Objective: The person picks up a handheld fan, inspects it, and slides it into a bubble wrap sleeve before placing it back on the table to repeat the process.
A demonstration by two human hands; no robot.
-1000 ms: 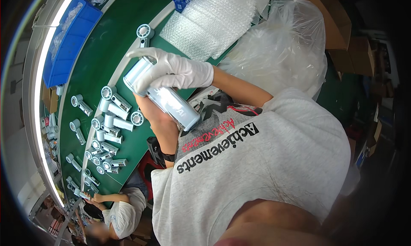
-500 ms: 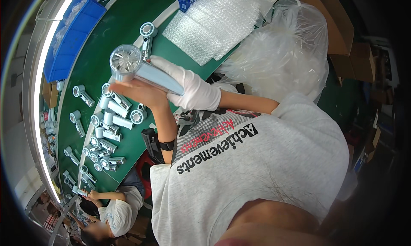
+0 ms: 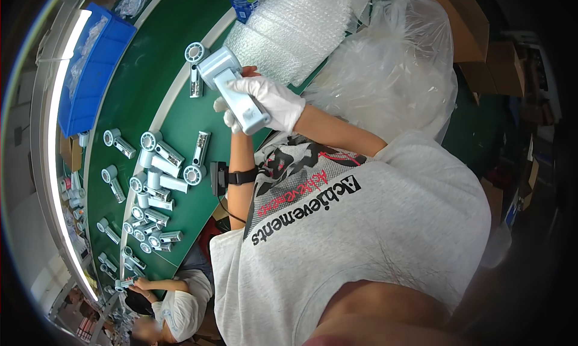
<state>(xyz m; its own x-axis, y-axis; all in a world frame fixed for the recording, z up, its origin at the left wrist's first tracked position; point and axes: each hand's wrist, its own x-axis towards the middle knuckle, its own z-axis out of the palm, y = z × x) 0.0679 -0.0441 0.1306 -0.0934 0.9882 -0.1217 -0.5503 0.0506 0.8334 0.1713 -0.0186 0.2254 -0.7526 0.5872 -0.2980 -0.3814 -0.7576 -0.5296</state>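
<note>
My two white-gloved hands hold up a light-blue hand-held fan [image 3: 232, 84] over the green table [image 3: 150, 93]. Its round head points up and left, its handle down and right. My right hand [image 3: 274, 99] wraps around the handle. Fingers of my left hand [image 3: 230, 118], on the arm with a black wristband [image 3: 241, 177], touch the handle from below. Just left of the raised fan, another one [image 3: 194, 66] lies flat on the table.
Several more fans [image 3: 156, 171] lie in a heap lower left on the table. A blue bin [image 3: 90, 63], bubble wrap sheets [image 3: 289, 27], a big clear plastic bag [image 3: 391, 75] and cardboard boxes [image 3: 475, 27] surround it. Another person [image 3: 174, 310] works at the bottom left.
The fan in my hands has been turned over and lifted up and to the right. Its round head, which faced the camera half a second ago, now points away to the upper left.
</note>
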